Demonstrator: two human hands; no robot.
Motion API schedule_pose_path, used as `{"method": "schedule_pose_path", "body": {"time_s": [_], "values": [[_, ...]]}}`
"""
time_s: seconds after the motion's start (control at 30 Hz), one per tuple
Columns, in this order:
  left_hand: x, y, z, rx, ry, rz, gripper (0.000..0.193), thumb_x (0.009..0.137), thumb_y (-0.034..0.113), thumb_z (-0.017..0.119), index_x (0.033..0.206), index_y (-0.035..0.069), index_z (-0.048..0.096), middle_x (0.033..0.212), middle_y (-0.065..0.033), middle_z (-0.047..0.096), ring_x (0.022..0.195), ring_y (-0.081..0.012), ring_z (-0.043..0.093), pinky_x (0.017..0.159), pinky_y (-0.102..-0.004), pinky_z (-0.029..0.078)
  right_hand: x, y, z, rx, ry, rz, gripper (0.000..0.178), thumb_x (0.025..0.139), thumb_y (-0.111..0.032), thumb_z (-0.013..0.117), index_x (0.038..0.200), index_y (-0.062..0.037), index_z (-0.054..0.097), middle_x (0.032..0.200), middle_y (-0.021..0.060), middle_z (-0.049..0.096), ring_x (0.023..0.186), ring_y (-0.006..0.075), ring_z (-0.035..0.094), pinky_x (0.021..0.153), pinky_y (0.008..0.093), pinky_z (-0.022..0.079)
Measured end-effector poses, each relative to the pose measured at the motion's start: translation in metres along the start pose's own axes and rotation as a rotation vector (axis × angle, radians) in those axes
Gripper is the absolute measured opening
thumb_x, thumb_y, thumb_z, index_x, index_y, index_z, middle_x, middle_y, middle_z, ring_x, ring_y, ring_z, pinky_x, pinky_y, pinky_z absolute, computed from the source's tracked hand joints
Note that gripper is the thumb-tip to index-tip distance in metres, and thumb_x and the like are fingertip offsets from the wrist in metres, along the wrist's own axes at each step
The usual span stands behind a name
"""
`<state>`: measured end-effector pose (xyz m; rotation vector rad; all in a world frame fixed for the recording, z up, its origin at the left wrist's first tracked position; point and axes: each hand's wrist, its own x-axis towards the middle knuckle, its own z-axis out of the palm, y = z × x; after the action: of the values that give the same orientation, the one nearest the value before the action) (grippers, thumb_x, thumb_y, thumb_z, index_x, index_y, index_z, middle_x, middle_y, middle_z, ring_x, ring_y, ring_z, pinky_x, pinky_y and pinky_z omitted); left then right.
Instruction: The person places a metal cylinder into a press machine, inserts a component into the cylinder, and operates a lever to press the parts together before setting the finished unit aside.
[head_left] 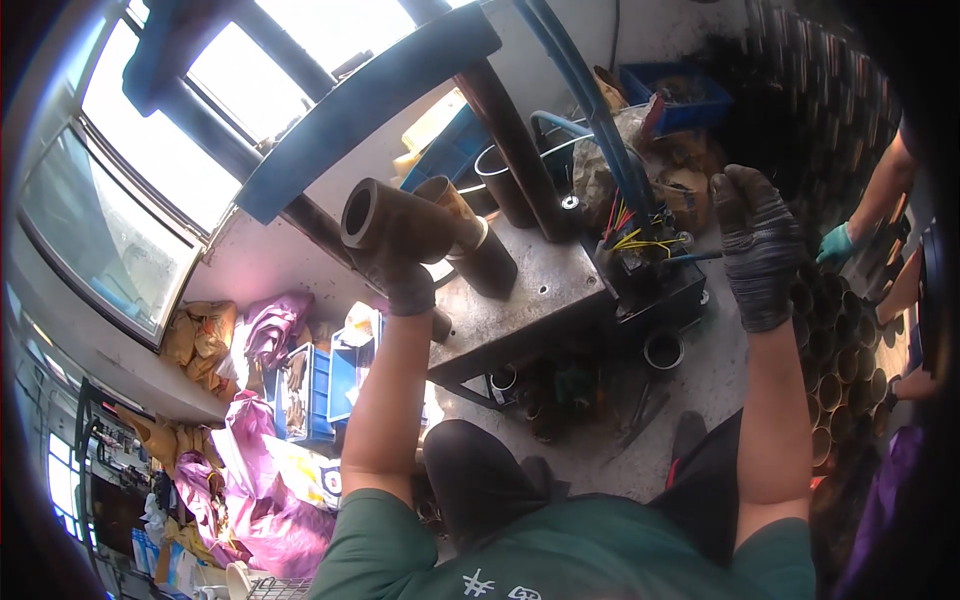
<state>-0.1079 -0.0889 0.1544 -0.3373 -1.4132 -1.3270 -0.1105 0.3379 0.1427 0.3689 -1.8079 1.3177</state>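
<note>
My left hand [403, 283], in a dark glove, is closed round a short, thick-walled dark metal tube [405, 222], tilted with its open end toward the upper left. Beside it, over the metal press table [570, 278], a tan cylindrical piece [455, 212] sits against a dark cylinder [488, 268]. Another dark tube [507, 190] stands upright farther back. My right hand [760, 245], also gloved, is raised right of the table, apart from it. Its fingers are bent toward the thumb; whatever is between them, if anything, cannot be made out.
A curved blue press beam [370, 105] on dark columns spans above the table. Loose coloured wires [640, 240] and blue hoses [600, 110] rise at its right. Many stacked tubes [835, 380] lie right, near another person's green-gloved hand [836, 245]. Blue crates [308, 395] and purple sacks [250, 480] lie left.
</note>
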Motion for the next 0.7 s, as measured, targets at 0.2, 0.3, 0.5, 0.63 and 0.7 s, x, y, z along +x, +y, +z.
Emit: {"method": "schedule_pose_path", "body": {"time_s": [0.2, 0.3, 0.5, 0.63, 0.7], "values": [[0.09, -0.063, -0.002, 0.007, -0.059, -0.193, 0.024, 0.091, 0.015, 0.068, 0.111, 0.003, 0.065, 0.101, -0.0057, 0.067, 0.09, -0.0182, 0.068, 0.078, -0.0294, 0.058, 0.012, 0.003, -0.003, -0.191, 0.059, -0.244, 0.037, 0.101, -0.023, 0.068, 0.136, -0.0089, 0.063, 0.13, 0.0116, 0.065, 0.099, 0.0202, 0.071, 0.087, 0.0352, 0.059], [0.114, -0.074, -0.001, 0.845, -0.203, 0.033, 0.03, 0.083, 0.031, 0.075, 0.095, 0.005, 0.067, 0.087, -0.0106, 0.07, 0.082, -0.0249, 0.072, 0.071, -0.0354, 0.059, 0.006, -0.003, 0.0, -0.07, -0.003, -0.085, 0.052, 0.1, -0.029, 0.07, 0.146, -0.0114, 0.055, 0.133, 0.0126, 0.062, 0.096, 0.0196, 0.071, 0.084, 0.0348, 0.06], [0.104, -0.028, 0.066, 1.508, -0.436, 0.313, 0.032, 0.091, 0.039, 0.068, 0.097, 0.008, 0.075, 0.092, -0.0126, 0.078, 0.087, -0.0274, 0.076, 0.078, -0.0359, 0.061, 0.009, 0.016, -0.008, -0.3, -0.008, -0.14, 0.043, 0.098, -0.024, 0.072, 0.136, -0.0063, 0.063, 0.12, 0.0116, 0.069, 0.09, 0.0177, 0.069, 0.081, 0.0326, 0.058], [0.095, -0.028, 0.058, 1.338, -0.38, 0.175, 0.023, 0.092, 0.035, 0.059, 0.094, 0.016, 0.072, 0.095, -0.0092, 0.076, 0.089, -0.0299, 0.075, 0.078, -0.0389, 0.06, 0.005, 0.009, -0.006, -0.248, -0.018, -0.12, 0.035, 0.096, -0.022, 0.075, 0.125, -0.0022, 0.069, 0.11, 0.0117, 0.072, 0.092, 0.0195, 0.071, 0.085, 0.0341, 0.058], [0.09, -0.031, 0.046, 1.375, -0.413, 0.222, 0.021, 0.092, 0.034, 0.057, 0.095, 0.019, 0.071, 0.094, -0.0073, 0.076, 0.089, -0.0295, 0.075, 0.077, -0.039, 0.06, 0.001, -0.002, -0.001, -0.171, -0.03, -0.032, 0.036, 0.094, -0.025, 0.077, 0.118, 0.0003, 0.071, 0.107, 0.0146, 0.074, 0.092, 0.0238, 0.072, 0.087, 0.038, 0.058]]}}
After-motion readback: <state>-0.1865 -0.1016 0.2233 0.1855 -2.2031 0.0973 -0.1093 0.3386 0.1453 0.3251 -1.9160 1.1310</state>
